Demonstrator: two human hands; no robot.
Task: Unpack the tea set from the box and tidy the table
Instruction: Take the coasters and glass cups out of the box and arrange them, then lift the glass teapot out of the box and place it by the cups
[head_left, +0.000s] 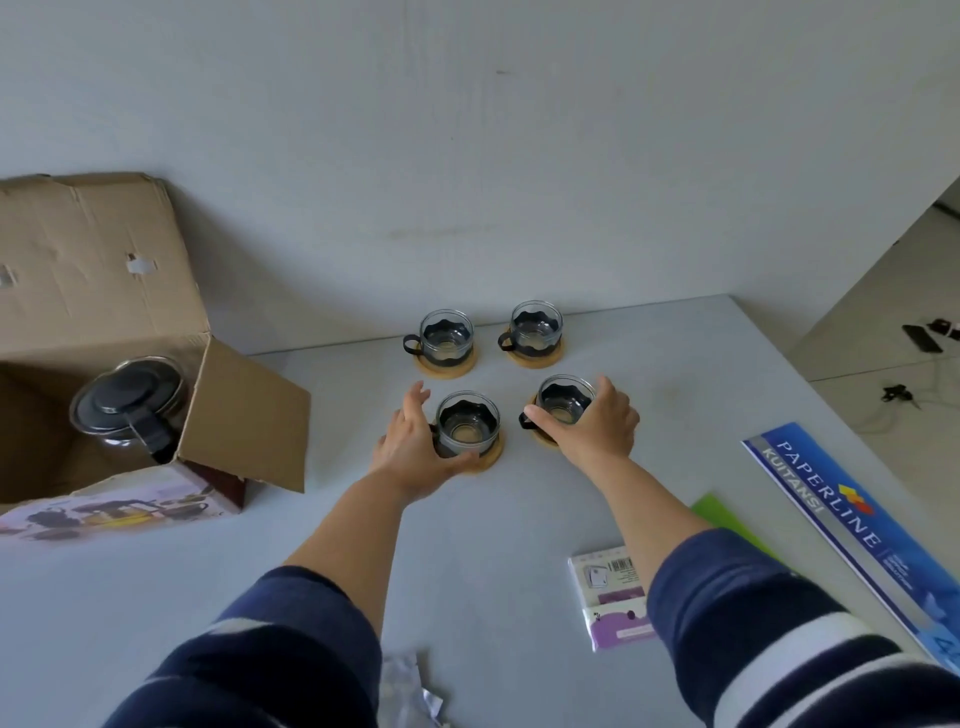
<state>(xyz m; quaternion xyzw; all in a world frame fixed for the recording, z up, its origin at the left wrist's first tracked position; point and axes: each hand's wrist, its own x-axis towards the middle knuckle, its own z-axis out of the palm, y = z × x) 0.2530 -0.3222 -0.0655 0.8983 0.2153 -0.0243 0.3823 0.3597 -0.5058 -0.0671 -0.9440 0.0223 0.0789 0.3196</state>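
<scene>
On the grey tabletop (519, 519), toward its far edge, four glass cups stand in a square, each in a black holder on a round wooden coaster. The left hand (410, 447) curves round the near left cup (467, 423), thumb under its near side and fingers stretched up along its left, where the handle is hidden. The right hand (597, 423) grips the near right cup (565, 401), thumb across the near rim and fingers wrapped behind; its black handle pokes out to the left. Both cups sit on their coasters (491, 457), and the gap between them is narrow. Behind them the far left cup (445, 335) and far right cup (535, 326) stand untouched, handles pointing left.

Well to the left an open cardboard box (104, 270) lies with one flap (244, 415) folded out toward the cups. Inside it rests a glass teapot (130, 402) with a black lid and handle. A printed carton (114, 509) lies against the box's near side.

Near the right forearm lie a small purple-and-white packet (610, 597), a green sheet (722, 519) and a long blue receipt book (852, 519). Crumpled silvery wrapping (410, 691) sits at the near edge between the striped sleeves.
</scene>
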